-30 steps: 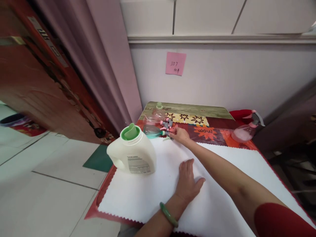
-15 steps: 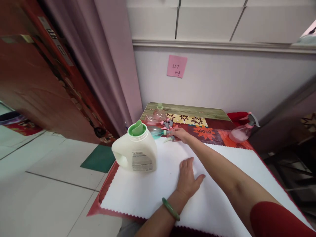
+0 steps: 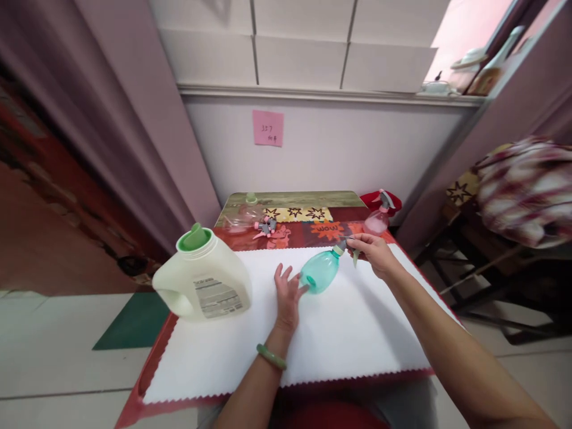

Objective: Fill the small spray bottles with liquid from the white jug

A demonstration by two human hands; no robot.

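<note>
My right hand (image 3: 374, 253) grips the spray head of a teal spray bottle (image 3: 319, 271) and holds it tilted above the white cloth (image 3: 290, 333). My left hand (image 3: 287, 295), with a green bangle on the wrist, has its fingers spread and touches the bottle's rounded bottom. A white detergent jug (image 3: 203, 280) with a green cap stands on the cloth to the left of my left hand.
A clear pink spray bottle (image 3: 250, 217) lies at the table's back left and another pink one (image 3: 378, 217) stands at the back right. A pink note (image 3: 267, 127) is stuck on the wall. Curtains hang on the left; a chair with patterned fabric (image 3: 522, 190) is at right.
My right hand has picked up the teal bottle from the back left and carried it to the middle right. My left hand has lifted off the cloth toward the bottle. The view swung right.
</note>
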